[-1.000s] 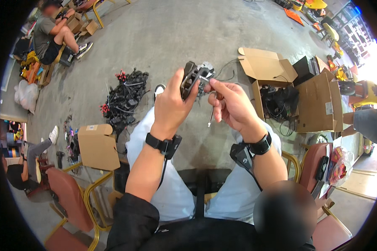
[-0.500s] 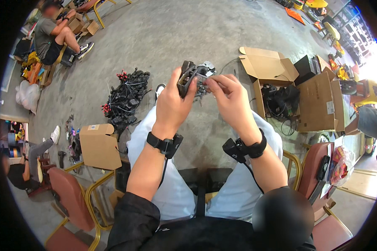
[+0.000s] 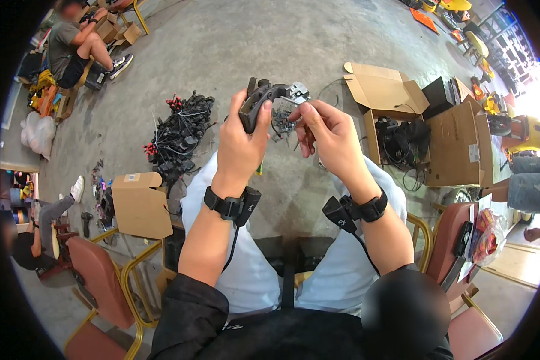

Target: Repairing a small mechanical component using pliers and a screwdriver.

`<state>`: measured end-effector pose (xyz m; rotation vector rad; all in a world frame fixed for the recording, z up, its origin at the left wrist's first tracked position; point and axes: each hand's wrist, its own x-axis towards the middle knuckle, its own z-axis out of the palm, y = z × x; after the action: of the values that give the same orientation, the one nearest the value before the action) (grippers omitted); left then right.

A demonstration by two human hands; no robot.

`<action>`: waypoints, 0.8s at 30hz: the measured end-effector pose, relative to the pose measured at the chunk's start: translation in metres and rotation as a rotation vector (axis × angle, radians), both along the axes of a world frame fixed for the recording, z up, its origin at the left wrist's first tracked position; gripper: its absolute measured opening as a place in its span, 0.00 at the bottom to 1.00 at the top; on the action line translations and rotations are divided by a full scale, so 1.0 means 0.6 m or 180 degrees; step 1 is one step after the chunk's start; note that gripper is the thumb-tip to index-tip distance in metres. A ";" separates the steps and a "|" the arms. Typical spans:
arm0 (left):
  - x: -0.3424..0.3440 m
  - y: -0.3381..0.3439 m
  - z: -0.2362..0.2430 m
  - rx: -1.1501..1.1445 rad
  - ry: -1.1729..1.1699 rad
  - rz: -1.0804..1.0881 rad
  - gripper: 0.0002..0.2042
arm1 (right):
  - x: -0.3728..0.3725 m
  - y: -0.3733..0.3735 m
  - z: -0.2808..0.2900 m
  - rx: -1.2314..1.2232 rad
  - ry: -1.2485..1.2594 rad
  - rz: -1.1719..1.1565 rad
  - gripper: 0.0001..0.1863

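Note:
My left hand [image 3: 241,141] is wrapped round a dark, curved, clamp-like device [image 3: 259,102], raised over the floor in front of my knees. A silvery metal bracket [image 3: 298,92] shows at the device's far right end. Just below this bracket, thumb and forefinger of my right hand [image 3: 333,132] are pinched together. A thin pale piece seems to run from the device to those fingertips, too small to make out. The other right fingers are curled loosely. Beneath the hands, a heap of small grey metal parts [image 3: 283,122] lies on the floor, partly hidden.
Left of my hands lies a pile of black cabled parts [image 3: 183,135] with red ends. An open cardboard box [image 3: 371,141] holding black cables stands at right, beside a taller carton [image 3: 456,150]. A cardboard piece [image 3: 141,207] is near my left knee. A person [image 3: 81,51] sits far left.
My left hand has turned the device and shifted it slightly left, so the silvery bracket now shows clearly. My right hand has moved slightly; its fingertips are now below the bracket.

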<state>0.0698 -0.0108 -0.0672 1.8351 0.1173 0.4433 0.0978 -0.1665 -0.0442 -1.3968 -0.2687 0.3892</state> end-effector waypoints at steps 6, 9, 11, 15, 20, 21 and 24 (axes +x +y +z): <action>0.002 -0.002 -0.005 0.0312 -0.0180 0.0001 0.18 | 0.000 0.003 0.004 -0.0084 0.0075 0.0022 0.15; 0.003 -0.003 -0.006 0.0415 -0.0217 0.0002 0.18 | -0.002 0.005 0.005 -0.0149 0.0118 0.0065 0.15; 0.004 -0.004 -0.006 0.0517 -0.0205 0.0023 0.18 | -0.002 0.007 0.006 -0.0115 0.0203 0.0031 0.16; 0.007 -0.005 -0.008 0.0860 -0.0483 0.0100 0.19 | -0.001 0.002 0.009 0.0122 0.0605 0.0163 0.18; 0.006 -0.009 -0.013 0.1190 -0.0555 0.0181 0.19 | 0.002 -0.010 0.015 0.0266 0.1186 0.0184 0.20; 0.006 -0.011 -0.015 0.1333 -0.0592 0.0245 0.20 | 0.003 -0.012 0.016 0.0357 0.1220 0.0259 0.20; 0.011 -0.015 -0.020 0.1635 -0.0769 0.0345 0.21 | 0.004 -0.020 0.021 0.0420 0.1362 0.0151 0.20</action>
<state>0.0764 -0.0201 -0.0789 2.2634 -0.0714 0.8257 0.1003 -0.1784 -0.0319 -1.1471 0.0238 0.6848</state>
